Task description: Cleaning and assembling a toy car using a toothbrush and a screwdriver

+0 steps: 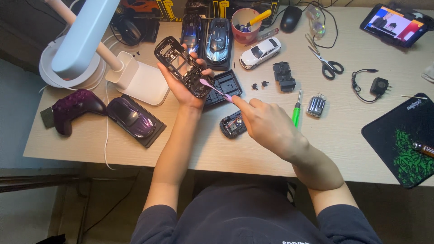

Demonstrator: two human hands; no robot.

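Left hand (183, 86) grips a black model-car shell (182, 66), raised above the desk (343, 122). Right hand (264, 124) pinches a pink swab (216, 90); its tip touches the shell's lower end, just beside the left fingers.

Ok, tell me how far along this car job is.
Done: the model car is apart, with its chassis and other parts on the desk. In hand: left hand holds the black body shell; right hand applies a pink swab. Left: reassembly.

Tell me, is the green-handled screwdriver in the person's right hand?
No. The green-handled screwdriver lies on the wooden table beside the right hand, which holds a thin pink stick.
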